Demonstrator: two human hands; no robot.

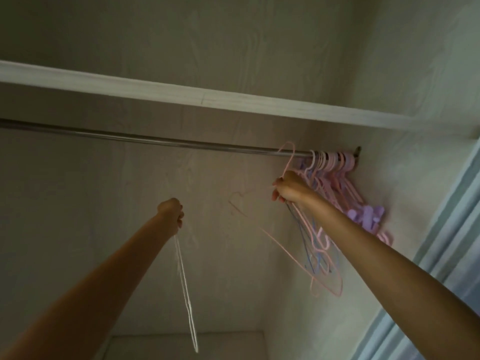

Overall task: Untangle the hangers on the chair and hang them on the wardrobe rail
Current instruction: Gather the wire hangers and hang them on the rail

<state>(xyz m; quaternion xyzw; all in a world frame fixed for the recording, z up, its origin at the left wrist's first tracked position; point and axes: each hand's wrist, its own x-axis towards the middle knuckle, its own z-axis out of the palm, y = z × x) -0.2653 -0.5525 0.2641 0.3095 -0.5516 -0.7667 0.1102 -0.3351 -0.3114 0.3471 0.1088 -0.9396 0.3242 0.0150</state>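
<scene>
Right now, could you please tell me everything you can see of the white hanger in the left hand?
The white hanger is thin, apparently wire or slim plastic, and seen nearly edge-on as a narrow loop. It dangles below the left hand, which grips its top; the hook is hidden in the fist. It hangs free below the rail, touching nothing else, slightly blurred.

Right hand [287, 187] gripping pink hanger [326, 284], rail [155, 139]

Two bare forearms, no sleeves, left hand [170, 211], right hand [287, 188]
</scene>
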